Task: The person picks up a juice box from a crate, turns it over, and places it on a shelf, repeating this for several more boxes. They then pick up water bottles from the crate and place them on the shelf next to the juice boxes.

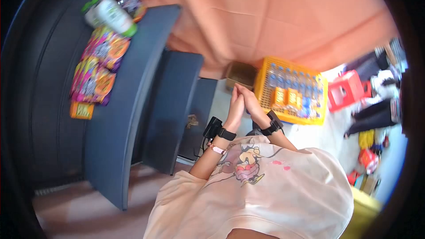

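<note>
My left hand point(237, 102) and my right hand point(250, 102) touch each other in front of my chest. Both are closed, with the fingers pressed together, and no object shows in either. Black straps with small devices circle both wrists. Just beyond my hands stands a brown box point(241, 72). To their right is a yellow crate point(264, 77) holding several clear bottles point(294, 79) with blue caps and orange packs point(285, 98).
Dark stepped shelves point(146, 75) rise on the left, bearing purple snack packs point(95, 79), a white-green bottle point(114, 16) and an orange box point(81, 110). An orange curtain point(283, 17) hangs behind. A red stool point(345, 90) and another person's dark-clothed leg point(372, 116) are at right.
</note>
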`<state>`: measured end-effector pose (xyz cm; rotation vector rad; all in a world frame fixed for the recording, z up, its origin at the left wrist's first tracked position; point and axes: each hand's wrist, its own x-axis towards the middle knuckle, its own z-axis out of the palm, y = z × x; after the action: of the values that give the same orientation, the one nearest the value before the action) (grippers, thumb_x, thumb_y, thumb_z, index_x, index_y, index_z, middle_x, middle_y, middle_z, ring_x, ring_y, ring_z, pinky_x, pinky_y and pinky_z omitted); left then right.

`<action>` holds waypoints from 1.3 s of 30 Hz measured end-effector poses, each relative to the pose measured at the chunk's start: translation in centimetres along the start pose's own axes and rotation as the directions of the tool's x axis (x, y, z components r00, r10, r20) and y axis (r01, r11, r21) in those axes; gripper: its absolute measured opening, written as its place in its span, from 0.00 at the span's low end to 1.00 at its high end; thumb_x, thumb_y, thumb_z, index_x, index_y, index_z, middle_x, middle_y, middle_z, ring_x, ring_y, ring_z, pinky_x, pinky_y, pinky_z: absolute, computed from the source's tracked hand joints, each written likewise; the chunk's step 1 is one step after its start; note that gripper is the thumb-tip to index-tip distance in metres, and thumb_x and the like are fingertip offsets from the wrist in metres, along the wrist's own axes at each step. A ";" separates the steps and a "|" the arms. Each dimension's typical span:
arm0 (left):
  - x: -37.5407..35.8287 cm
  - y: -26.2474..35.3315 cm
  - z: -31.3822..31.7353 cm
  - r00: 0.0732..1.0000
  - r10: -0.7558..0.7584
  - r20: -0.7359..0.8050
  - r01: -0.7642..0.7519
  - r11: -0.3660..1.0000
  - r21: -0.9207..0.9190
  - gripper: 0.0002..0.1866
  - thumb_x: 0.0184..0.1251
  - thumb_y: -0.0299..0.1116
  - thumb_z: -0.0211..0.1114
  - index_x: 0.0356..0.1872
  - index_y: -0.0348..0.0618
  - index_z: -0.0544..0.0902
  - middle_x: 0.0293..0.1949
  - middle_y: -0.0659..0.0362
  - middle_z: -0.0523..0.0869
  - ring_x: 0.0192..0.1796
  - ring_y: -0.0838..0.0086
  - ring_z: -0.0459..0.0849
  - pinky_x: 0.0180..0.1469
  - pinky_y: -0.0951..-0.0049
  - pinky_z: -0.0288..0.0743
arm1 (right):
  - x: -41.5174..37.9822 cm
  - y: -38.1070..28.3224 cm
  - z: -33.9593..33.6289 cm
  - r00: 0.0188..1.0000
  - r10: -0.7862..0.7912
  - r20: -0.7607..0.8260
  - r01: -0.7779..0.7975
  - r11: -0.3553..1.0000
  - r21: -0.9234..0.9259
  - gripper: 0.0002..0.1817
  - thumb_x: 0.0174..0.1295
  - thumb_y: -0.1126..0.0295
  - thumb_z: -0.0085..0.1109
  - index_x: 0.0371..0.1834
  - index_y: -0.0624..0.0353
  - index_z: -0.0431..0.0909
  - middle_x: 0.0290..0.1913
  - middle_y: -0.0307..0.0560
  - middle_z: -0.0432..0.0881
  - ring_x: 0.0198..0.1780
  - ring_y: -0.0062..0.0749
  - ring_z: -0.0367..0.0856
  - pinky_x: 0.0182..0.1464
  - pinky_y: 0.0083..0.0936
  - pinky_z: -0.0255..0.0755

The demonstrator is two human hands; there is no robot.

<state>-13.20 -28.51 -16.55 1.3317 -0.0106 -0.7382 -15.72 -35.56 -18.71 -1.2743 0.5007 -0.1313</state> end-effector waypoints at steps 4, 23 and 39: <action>2.8 -7.8 3.2 0.980 -0.166 0.109 0.165 0.986 0.017 0.24 0.71 0.38 0.44 0.65 0.40 0.58 0.60 0.58 0.67 0.61 0.77 0.66 0.60 0.79 0.61 | -1.5 2.7 -6.6 0.983 0.131 -0.132 -0.128 0.991 0.034 0.25 0.66 0.59 0.38 0.58 0.68 0.66 0.56 0.52 0.72 0.58 0.32 0.68 0.59 0.20 0.58; 10.8 -23.0 16.5 0.792 -0.578 0.196 0.445 0.767 0.463 0.07 0.58 0.34 0.49 0.36 0.50 0.73 0.32 0.67 0.71 0.34 0.81 0.65 0.35 0.78 0.59 | -2.2 13.2 -30.1 0.788 0.339 -0.514 -0.345 0.935 0.086 0.24 0.62 0.60 0.44 0.54 0.71 0.69 0.51 0.58 0.76 0.54 0.39 0.72 0.55 0.26 0.63; 14.7 -26.6 17.0 0.677 -0.673 0.299 0.623 0.740 0.255 0.29 0.51 0.28 0.51 0.59 0.58 0.61 0.54 0.64 0.65 0.58 0.72 0.59 0.58 0.56 0.52 | 2.5 18.4 -34.7 0.861 0.396 -0.319 -0.432 0.901 -0.045 0.33 0.53 0.69 0.44 0.64 0.71 0.54 0.61 0.57 0.66 0.61 0.39 0.65 0.61 0.24 0.56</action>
<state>-21.48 -51.82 -41.06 1.2982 0.1223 -1.6340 -31.63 -61.47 -43.62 -1.2349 1.0532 0.0697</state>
